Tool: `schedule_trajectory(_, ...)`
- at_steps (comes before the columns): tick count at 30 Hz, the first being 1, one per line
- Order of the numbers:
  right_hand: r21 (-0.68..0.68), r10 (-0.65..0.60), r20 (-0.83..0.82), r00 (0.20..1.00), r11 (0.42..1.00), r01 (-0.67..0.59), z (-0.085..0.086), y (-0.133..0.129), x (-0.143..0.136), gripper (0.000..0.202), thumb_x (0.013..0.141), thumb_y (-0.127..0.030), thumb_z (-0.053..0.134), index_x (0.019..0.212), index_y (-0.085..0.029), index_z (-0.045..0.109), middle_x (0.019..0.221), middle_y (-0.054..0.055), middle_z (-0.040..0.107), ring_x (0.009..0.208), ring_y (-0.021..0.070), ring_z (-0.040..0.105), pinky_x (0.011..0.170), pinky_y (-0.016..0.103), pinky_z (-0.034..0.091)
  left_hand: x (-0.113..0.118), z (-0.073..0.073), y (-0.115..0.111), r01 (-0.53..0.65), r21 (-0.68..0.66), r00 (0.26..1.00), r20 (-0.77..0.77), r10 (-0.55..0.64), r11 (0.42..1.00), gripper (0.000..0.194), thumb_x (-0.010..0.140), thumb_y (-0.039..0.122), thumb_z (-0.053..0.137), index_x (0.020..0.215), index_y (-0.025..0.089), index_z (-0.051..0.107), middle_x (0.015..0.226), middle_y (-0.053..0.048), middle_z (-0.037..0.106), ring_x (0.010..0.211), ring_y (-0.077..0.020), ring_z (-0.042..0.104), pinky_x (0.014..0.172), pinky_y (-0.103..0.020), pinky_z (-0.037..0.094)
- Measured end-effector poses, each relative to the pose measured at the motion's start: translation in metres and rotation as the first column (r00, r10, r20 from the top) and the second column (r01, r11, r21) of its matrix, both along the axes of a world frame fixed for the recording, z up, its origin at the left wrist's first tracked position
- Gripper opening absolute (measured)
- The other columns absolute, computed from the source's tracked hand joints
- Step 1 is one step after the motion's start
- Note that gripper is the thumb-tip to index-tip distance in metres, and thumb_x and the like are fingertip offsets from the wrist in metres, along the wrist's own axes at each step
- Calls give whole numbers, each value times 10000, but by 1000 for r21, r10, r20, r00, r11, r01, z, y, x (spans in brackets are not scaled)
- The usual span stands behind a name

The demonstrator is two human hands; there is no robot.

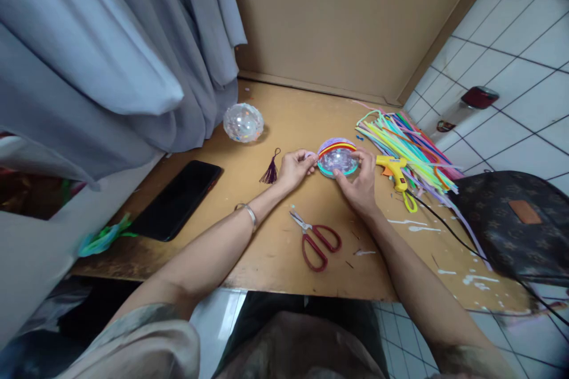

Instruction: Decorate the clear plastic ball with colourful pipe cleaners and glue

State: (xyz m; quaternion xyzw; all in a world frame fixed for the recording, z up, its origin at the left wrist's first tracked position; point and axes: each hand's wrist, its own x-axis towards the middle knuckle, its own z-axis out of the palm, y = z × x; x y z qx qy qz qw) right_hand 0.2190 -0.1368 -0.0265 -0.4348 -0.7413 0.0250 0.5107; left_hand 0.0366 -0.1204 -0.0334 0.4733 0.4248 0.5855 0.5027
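A: Clothing?
B: Loose, grey-beige, short cloth left sleeve (151, 337); right sleeve (475, 356) mostly cropped.
A: Jewellery?
B: Slim, silver-coloured metal bangle (252, 214), round, above left hand (296, 169). Right hand (362, 183) bare.
A: Below the tan, flat surface's (267, 260) near edge?
B: Dark brownish cloth top (304, 349), blurred. Darker trousers (242, 323).

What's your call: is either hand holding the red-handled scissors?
No, the red-handled scissors lie on the tabletop, apart from the left hand and right hand.
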Motion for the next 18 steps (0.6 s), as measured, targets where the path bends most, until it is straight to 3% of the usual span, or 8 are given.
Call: schedule_trajectory(18, 32, -3, 18, 1000, 999, 3, -2, 0, -2, 419, 785, -366, 701, 1124, -245, 485, 1192, 107, 518, 1175, 301, 514, 1005, 530, 456, 0, -4, 1, 12, 22, 1000, -6, -12, 1000, 165, 769, 270, 721, 709, 135, 647, 548, 15, 602, 474, -63, 510, 503, -185, 406)
